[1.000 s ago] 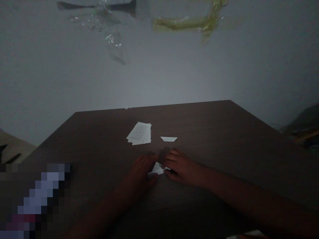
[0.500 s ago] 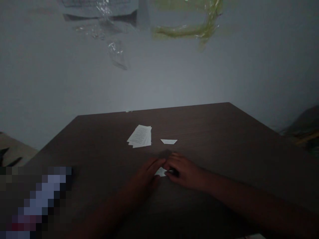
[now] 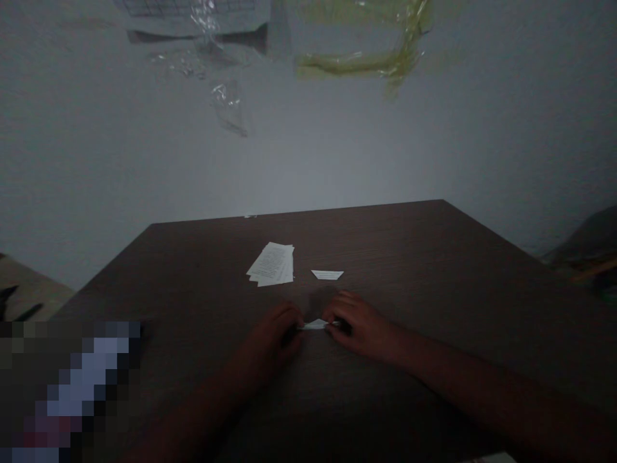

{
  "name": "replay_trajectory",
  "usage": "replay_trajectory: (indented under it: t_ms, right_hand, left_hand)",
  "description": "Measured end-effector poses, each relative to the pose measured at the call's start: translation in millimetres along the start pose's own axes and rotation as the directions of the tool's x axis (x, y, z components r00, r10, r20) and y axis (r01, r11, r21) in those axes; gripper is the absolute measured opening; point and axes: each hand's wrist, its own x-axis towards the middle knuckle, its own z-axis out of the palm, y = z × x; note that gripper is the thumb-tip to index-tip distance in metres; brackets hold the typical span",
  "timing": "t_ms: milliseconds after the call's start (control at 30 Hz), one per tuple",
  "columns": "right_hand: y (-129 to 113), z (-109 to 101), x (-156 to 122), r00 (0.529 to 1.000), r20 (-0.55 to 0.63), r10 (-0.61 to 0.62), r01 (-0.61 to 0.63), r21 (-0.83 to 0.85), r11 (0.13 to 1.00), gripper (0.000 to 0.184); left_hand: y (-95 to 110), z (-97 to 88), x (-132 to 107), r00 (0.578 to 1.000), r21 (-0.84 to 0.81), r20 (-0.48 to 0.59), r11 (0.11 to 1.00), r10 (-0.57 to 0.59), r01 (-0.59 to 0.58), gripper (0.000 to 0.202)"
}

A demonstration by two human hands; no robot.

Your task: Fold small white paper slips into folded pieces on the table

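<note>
A small folded piece of white paper (image 3: 315, 324) is stretched between my two hands, low over the table, its middle rising to a shallow peak. My left hand (image 3: 284, 328) pinches its left end between thumb and fingers. At the opposite end, my right hand (image 3: 351, 323) is closed on the paper in the same way. The fingers cover both ends. Just beyond my hands lies a folded paper boat (image 3: 327, 274), flat and wider at the top. Farther left rests a loose stack of printed paper sheets (image 3: 272, 263).
The brown wooden table (image 3: 385, 244) reaches back to a grey wall (image 3: 308, 154) with clear and yellow tape stuck on it. A white scrap (image 3: 250, 217) lies at the table's far edge. At lower left, a pixelated patch (image 3: 81, 379) hides what is there.
My left hand has drawn slightly left, and its fingers have closed on the paper's left end. The paper now looks flatter and narrower. The boat and stack have stayed put.
</note>
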Motion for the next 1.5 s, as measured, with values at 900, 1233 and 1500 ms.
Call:
replay_trajectory:
  t_ms: [900,1233,1500]
  right_hand:
    - [9.4,4.1,0.7,0.998,0.054,-0.017,0.022,-0.076,0.997,0.005]
    - [9.4,4.1,1.1,0.998,0.058,-0.007,0.011,-0.070,0.997,0.004]
    - [9.1,4.7,1.4,0.998,0.067,0.017,-0.012,-0.075,0.997,0.005]
  left_hand:
    - [-18.5,-1.7,1.5,0.999,0.078,-0.008,0.996,-0.036,0.037,0.015]
    - [-14.0,-2.5,4.0,0.994,0.034,-0.075,0.996,-0.082,0.085,0.008]
    - [-19.7,6.5,1.3,0.995,0.112,-0.098,0.994,0.003,0.008,0.014]
